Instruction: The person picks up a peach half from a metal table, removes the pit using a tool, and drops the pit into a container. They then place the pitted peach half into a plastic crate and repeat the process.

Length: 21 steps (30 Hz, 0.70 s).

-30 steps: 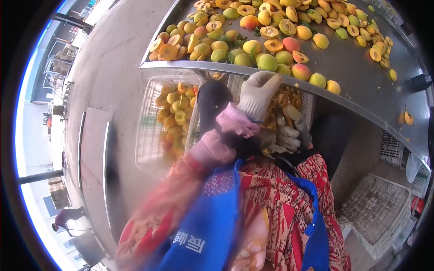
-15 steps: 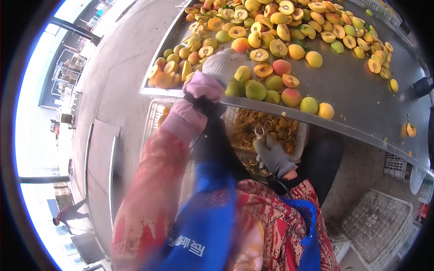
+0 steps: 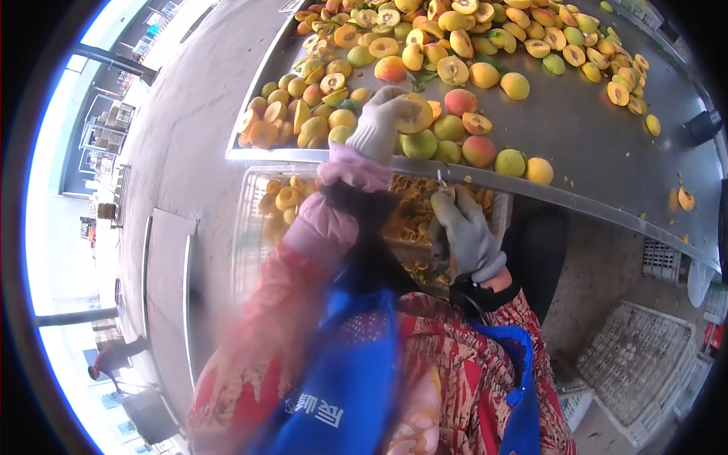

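Note:
My left hand point(image 3: 378, 125), in a white glove, reaches over the near edge of the metal table point(image 3: 584, 152). Its fingers close around a yellow peach point(image 3: 418, 114) beside other whole and halved peaches point(image 3: 479, 151). Lower and to the right, my right hand point(image 3: 469, 239) wears a grey glove and grips a small pitting tool point(image 3: 441, 180). The tool's metal tip points up toward the table edge; its handle is hidden in the glove. Below the hands stands a crate point(image 3: 502, 220) holding pitted peach pieces point(image 3: 406, 216).
Many halved peaches point(image 3: 455, 70) cover the table's far side. Another white crate point(image 3: 254, 212) with peach pieces stands at left under the table edge. Stacked plastic crates point(image 3: 637, 364) sit on the floor at right. A person point(image 3: 117, 356) bends over far off at left.
My left hand, blurred over the peaches before, has closed on a yellow peach. My right hand has risen toward the table edge with the tool, whose looped tip showed more clearly earlier.

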### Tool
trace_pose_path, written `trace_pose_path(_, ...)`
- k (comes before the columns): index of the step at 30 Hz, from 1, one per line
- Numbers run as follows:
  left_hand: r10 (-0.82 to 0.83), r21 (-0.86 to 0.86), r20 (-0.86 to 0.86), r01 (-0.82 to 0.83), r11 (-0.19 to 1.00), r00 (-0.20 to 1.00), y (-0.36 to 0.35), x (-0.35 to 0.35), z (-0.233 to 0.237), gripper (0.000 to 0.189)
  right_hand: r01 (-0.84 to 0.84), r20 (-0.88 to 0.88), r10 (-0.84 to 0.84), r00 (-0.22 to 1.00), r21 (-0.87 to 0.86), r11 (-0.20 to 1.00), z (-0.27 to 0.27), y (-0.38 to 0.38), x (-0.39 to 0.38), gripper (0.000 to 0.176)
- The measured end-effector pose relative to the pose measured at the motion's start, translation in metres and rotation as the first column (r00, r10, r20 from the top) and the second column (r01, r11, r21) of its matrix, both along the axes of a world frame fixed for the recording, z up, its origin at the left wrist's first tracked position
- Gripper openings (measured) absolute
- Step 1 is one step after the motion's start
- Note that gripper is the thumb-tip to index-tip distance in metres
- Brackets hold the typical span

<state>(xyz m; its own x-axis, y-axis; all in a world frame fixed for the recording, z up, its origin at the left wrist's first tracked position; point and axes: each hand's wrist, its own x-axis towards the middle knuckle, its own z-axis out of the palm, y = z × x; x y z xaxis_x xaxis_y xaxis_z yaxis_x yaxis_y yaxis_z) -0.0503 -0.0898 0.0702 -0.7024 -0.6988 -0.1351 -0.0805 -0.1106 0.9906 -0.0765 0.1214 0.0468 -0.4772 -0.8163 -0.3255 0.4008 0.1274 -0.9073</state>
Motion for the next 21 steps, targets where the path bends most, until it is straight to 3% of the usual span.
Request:
trace_pose_path(1,0.013,0.002,0.001,-0.013,1.000,1.000,0.018,0.014,0.002,0.037,-0.067,0.124,0.060,0.991,0.057,0.996,0.016,0.000,0.002,0.035)
trace_pose_path(2,0.142,0.273,-0.233,-0.075,0.959,0.962,0.040,0.023,0.002,0.034,-0.079,0.127,0.071,0.989,0.060,0.995,0.014,-0.004,0.008,0.035)
trace_pose_path(3,0.318,0.527,-0.410,-0.062,0.847,0.855,0.053,0.031,0.001,0.031,-0.085,-0.013,0.086,0.996,0.049,0.995,0.010,-0.007,0.015,0.034)
trace_pose_path(4,0.328,0.530,-0.410,-0.070,0.845,0.851,0.055,0.040,-0.008,0.031,-0.091,-0.156,0.096,0.983,0.038,0.995,0.008,-0.010,0.021,0.034)
trace_pose_path(6,0.335,0.586,-0.446,-0.012,0.810,0.830,0.059,0.059,-0.025,0.032,-0.130,-0.249,0.146,0.958,0.079,0.988,0.005,-0.010,0.031,0.033)
trace_pose_path(7,0.316,0.512,-0.288,-0.133,0.849,0.904,0.065,0.071,-0.023,0.039,-0.157,-0.334,0.188,0.923,0.119,0.980,0.003,-0.009,0.036,0.033)
trace_pose_path(8,0.324,0.517,-0.287,-0.139,0.845,0.901,0.068,0.078,-0.025,0.039,-0.164,-0.334,0.197,0.922,0.125,0.979,-0.002,-0.009,0.040,0.033)
trace_pose_path(10,0.279,0.414,-0.239,-0.162,0.896,0.930,0.073,0.086,-0.028,0.044,-0.119,-0.560,0.122,0.819,0.043,0.992,-0.008,-0.012,0.047,0.025)
trace_pose_path(11,0.251,0.285,-0.218,-0.185,0.941,0.943,0.073,0.089,-0.035,0.047,-0.121,-0.560,0.127,0.818,0.049,0.991,-0.010,-0.012,0.049,0.025)
trace_pose_path(15,0.249,0.351,-0.217,-0.163,0.922,0.944,0.075,0.093,-0.047,0.054,-0.130,-0.586,0.163,0.794,0.099,0.987,-0.008,-0.012,0.052,0.029)
trace_pose_path(17,0.255,0.176,-0.209,-0.220,0.960,0.944,0.077,0.094,-0.052,0.057,-0.154,-0.562,0.180,0.807,0.094,0.984,-0.011,-0.013,0.053,0.032)
trace_pose_path(21,0.307,0.229,-0.126,-0.273,0.934,0.943,0.083,0.095,-0.036,0.061,-0.210,-0.497,0.244,0.833,0.124,0.970,-0.021,-0.011,0.050,0.034)
